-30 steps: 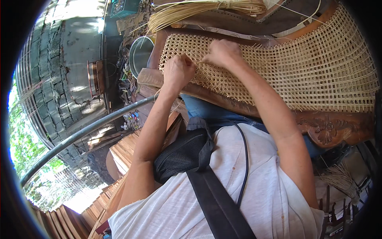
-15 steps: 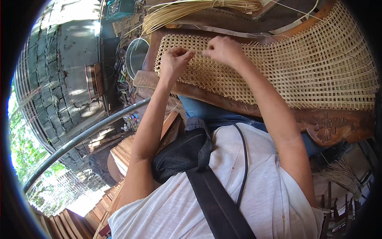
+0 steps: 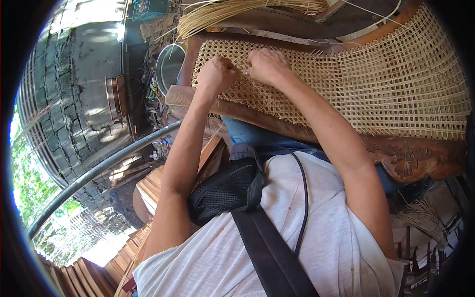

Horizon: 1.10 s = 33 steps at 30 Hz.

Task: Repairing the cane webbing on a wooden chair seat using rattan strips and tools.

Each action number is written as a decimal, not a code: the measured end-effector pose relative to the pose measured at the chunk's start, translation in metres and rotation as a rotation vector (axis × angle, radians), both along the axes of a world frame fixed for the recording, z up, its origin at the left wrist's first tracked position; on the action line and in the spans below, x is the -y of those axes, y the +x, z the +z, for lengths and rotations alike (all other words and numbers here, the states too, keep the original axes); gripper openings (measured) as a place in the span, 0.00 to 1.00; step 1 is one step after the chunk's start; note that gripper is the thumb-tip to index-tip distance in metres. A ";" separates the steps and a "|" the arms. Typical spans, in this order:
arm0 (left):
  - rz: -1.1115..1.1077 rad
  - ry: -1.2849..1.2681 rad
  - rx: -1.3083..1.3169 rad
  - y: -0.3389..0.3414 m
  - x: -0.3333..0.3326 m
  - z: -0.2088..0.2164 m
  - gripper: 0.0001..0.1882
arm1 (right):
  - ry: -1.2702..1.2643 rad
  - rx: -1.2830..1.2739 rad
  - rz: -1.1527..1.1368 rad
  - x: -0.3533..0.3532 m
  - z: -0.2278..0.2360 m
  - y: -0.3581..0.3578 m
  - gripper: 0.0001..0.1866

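Observation:
A woven cane panel (image 3: 356, 89) stretches across a carved brown wooden frame (image 3: 405, 156) in front of me. Over its left part, my left hand (image 3: 216, 75) rests with fingers curled closed against the weave. My right hand (image 3: 269, 65) is just to the right of it, also closed and low over the cane. A small, shiny bluish-white spot shows at the right hand's fingertips, too small to name. What either hand pinches is hidden by the fingers. The weave on the left has diagonal strands, while the right side shows a square grid.
A bundle of loose cane strands (image 3: 247, 14) lies beyond the frame. A grey bucket (image 3: 170, 67) stands left of it. A metal pipe (image 3: 104, 171) runs diagonally at the left, near stacked wooden pieces (image 3: 91, 277). More strands (image 3: 425, 218) lie at the lower right.
My right hand has come down and slightly left onto the weave, out of its blur. The left hand has turned knuckles-up and shifted slightly right, its pinch now a closed curl.

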State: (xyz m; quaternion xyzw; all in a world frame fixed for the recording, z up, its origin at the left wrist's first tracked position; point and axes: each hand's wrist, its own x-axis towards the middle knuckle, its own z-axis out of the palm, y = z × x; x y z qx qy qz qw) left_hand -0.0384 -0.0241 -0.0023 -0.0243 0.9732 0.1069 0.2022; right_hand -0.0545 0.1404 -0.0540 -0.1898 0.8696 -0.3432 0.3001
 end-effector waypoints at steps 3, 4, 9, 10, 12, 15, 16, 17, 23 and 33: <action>-0.069 -0.100 -0.037 0.004 -0.008 -0.002 0.10 | 0.002 0.061 -0.034 -0.002 -0.005 -0.004 0.09; -0.098 -0.127 -0.055 0.006 -0.013 -0.003 0.10 | -0.001 0.062 -0.055 -0.003 -0.007 -0.005 0.10; -0.163 -0.081 -0.090 0.014 -0.020 -0.001 0.09 | 0.003 0.093 -0.091 -0.002 -0.015 -0.007 0.16; -0.200 -0.069 -0.143 0.017 -0.016 -0.003 0.10 | 0.013 0.105 -0.081 -0.003 -0.017 -0.008 0.20; -0.234 -0.060 -0.197 0.018 -0.014 -0.002 0.10 | 0.108 0.100 -0.058 -0.015 -0.014 -0.016 0.20; -0.101 0.013 -0.100 0.023 -0.017 0.010 0.13 | 0.148 -0.014 -0.169 -0.051 -0.030 -0.019 0.23; -0.101 0.014 -0.099 0.025 -0.013 0.017 0.13 | 0.113 -0.048 -0.233 -0.059 -0.040 -0.019 0.24; -0.054 0.051 -0.117 0.028 -0.008 0.028 0.12 | 0.114 -0.046 -0.232 -0.061 -0.054 -0.015 0.24; -0.103 -0.143 -0.176 0.077 0.040 0.086 0.08 | -0.930 0.503 -0.353 -0.049 -0.042 0.014 0.20; 0.050 0.061 -0.036 0.075 0.049 0.080 0.09 | -0.586 0.137 0.223 0.012 -0.019 0.000 0.13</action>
